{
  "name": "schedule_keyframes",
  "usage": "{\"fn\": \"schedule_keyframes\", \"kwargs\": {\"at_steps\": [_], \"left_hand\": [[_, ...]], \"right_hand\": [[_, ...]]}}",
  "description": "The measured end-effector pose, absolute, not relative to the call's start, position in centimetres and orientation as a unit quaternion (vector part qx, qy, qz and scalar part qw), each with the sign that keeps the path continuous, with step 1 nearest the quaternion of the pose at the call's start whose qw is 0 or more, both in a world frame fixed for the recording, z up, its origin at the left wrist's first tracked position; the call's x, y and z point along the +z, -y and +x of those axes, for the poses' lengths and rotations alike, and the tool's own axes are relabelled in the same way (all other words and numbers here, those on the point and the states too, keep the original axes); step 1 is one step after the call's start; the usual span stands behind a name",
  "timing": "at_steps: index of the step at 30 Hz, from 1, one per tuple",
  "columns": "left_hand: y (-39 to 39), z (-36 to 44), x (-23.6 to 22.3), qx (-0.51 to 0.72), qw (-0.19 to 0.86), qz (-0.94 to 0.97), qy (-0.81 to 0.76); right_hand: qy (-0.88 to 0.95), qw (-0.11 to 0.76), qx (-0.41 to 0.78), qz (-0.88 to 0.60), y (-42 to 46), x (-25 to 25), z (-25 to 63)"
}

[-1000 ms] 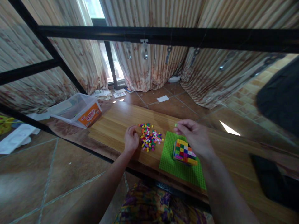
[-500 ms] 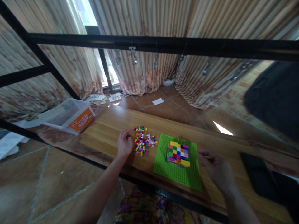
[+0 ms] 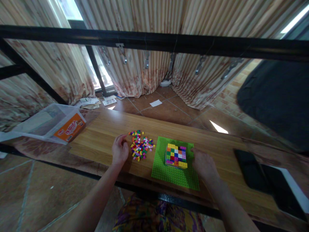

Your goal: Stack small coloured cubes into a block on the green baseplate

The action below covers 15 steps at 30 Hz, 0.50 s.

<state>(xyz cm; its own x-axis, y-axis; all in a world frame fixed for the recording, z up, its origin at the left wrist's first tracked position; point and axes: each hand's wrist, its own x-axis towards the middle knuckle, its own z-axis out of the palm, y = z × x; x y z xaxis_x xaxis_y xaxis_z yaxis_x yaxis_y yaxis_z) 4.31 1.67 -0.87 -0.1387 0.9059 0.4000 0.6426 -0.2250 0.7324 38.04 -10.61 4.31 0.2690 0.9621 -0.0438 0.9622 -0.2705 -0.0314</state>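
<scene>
My left hand (image 3: 120,150) rests on the tabletop at the left side of a pile of small coloured toy bricks (image 3: 141,146). Its fingers are loosely bent, thumb and forefinger apart, the fingertips close to the pile's edge; I see nothing in it. On a green studded baseplate (image 3: 160,170) stands a blocky, multicoloured brick build (image 3: 176,156) with yellow bricks at two corners. My right hand (image 3: 204,164) hovers over the plate's right edge, forefinger towards the build and the other fingers curled in. Whatever it may pinch is hidden.
A clear plastic box (image 3: 51,124) with an orange label stands left of the wooden board (image 3: 96,138). Dark flat devices (image 3: 252,170) lie at the right. A black metal rail (image 3: 154,40) crosses beyond the board, before striped curtains (image 3: 135,19).
The view has shifted, so everything sits further left. My right hand has moved inward over the plate's edge, closer to the build. My left hand stays beside the pile.
</scene>
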Motion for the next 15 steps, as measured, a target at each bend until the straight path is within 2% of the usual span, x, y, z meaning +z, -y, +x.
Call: {"fn": "schedule_keyframes", "kwargs": {"at_steps": [8,15], "left_hand": [[-1.6,4.5,-0.6,0.452,0.151,0.637,-0.605],[-1.6,4.5,-0.3,0.448,0.152,0.637,-0.608]], "right_hand": [[-0.541,-0.147,-0.051,0.826,11.2,2.9,39.3],[-0.498,-0.358,-0.115,0.781,12.1,3.8,39.5]]}}
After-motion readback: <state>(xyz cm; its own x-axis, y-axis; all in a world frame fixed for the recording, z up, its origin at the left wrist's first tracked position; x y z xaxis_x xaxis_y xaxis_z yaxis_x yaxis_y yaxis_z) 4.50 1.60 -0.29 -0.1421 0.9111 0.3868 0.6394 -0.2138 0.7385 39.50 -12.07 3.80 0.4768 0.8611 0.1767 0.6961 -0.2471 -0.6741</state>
